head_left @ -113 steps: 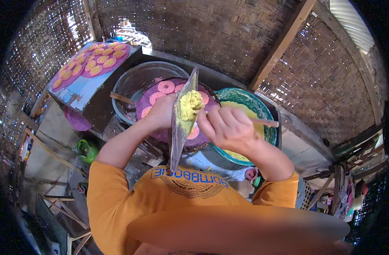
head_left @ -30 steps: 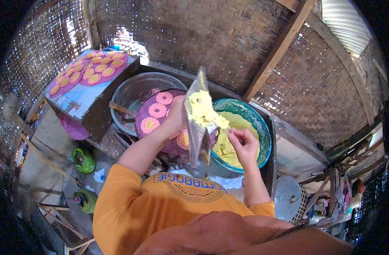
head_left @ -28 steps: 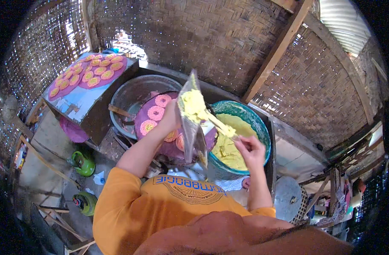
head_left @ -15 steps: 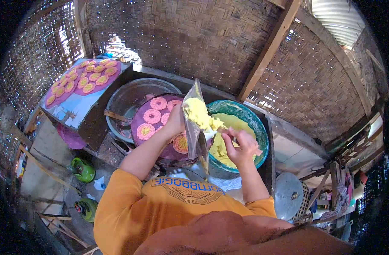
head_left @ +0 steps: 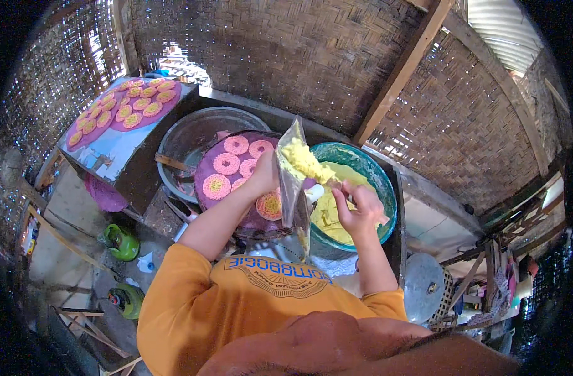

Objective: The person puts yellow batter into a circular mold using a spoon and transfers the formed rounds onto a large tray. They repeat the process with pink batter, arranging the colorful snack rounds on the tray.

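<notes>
My left hand (head_left: 265,177) is closed round a clear plastic piping bag (head_left: 293,194), holding it upright over the gap between the round tray and the green tub. Yellow dough (head_left: 304,161) fills the bag's open mouth and reaches over its edge. My right hand (head_left: 363,210) pinches a spoon-like tool (head_left: 333,183) at the bag's mouth; the dough hides most of its head. Below my right hand, more yellow dough (head_left: 327,219) lies in the green tub (head_left: 387,174). On the purple-lined round tray (head_left: 206,168) sit pink rings (head_left: 226,164), some with yellow centres (head_left: 216,186).
A grey basin (head_left: 174,133) stands behind the tray, with a wooden handle (head_left: 172,163) over its rim. At the left, a box-like stand (head_left: 120,164) bears finished-looking pink and yellow rounds (head_left: 132,120). Green gas cylinders (head_left: 122,242) stand on the floor; a metal lid (head_left: 423,287) is at right.
The dough on the tool has shifted up and deeper into the bag's mouth. My right hand has moved slightly right, still at the bag. The whole view has shifted a little.
</notes>
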Demonstrator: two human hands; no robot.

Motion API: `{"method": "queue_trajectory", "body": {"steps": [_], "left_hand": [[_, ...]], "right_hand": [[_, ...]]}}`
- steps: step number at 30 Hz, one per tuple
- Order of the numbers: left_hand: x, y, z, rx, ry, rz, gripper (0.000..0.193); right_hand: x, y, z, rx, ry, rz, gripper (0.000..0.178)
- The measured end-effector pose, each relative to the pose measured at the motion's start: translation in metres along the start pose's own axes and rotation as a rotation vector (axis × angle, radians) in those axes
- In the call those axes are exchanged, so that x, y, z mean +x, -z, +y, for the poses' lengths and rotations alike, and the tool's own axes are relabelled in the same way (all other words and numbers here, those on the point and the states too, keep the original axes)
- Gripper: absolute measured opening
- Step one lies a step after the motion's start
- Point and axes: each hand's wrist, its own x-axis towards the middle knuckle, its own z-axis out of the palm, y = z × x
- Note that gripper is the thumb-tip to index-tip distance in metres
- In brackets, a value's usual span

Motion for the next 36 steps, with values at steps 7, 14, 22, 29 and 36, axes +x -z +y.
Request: {"method": "queue_trajectory", "body": {"steps": [7,14,22,29,36], "left_hand": [[-0.001,0.013,-0.009,-0.018,0.003,-0.100,0.042],[0.007,0.025,0.003,-0.141,-0.072,0.116,0.044],[0.003,0.075,0.049,-0.678,-0.060,0.118,0.026],[0.009,0.035,0.070,-0.679,-0.469,-0.257,0.030],[-0.030,0.084,0.101,-0.449,-0.137,0.051,0.039]], "right_hand": [[-0.016,0.000,0.017,0.399,-0.575,-0.033,0.016],[-0.028,0.016,0.030,0.603,-0.679,-0.174,0.021],[-0.046,0.037,0.061,-0.281,-0.318,-0.356,0.035],[-0.010,-0.020,-0.070,2.070,-1.159,-0.646,0.122],[-0.005,-0.034,-0.054,2.363,-1.060,-0.539,0.095]]}}
